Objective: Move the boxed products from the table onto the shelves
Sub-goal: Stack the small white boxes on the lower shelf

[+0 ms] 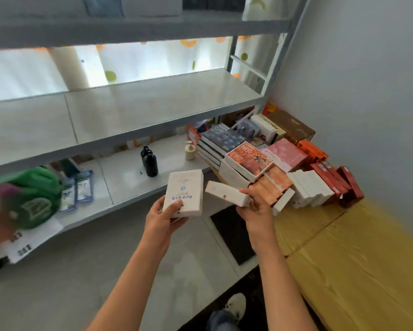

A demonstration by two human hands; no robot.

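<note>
My left hand (163, 217) grips a flat white box (185, 191) with blue print, held upright in front of the lower shelf (129, 185). My right hand (254, 206) pinches a long narrow white box (225, 192) by its right end, tilted toward the other box. Both boxes hang in the air just left of the yellow table (358, 259). On the table's far end lie several more boxed products: an orange box (248, 158), a pink box (286, 155), white boxes (310, 187), red boxes (339, 180) and a stack of dark blue boxes (221, 140). The middle shelf (119, 115) is bare.
The lower shelf carries a black bottle (150, 161), a cream pump bottle (190, 150), blue-and-white packets (77, 191) and a green bag (33, 197). A brown carton (291, 126) stands in the corner by the grey wall (368, 91). My shoe (236, 304) shows below.
</note>
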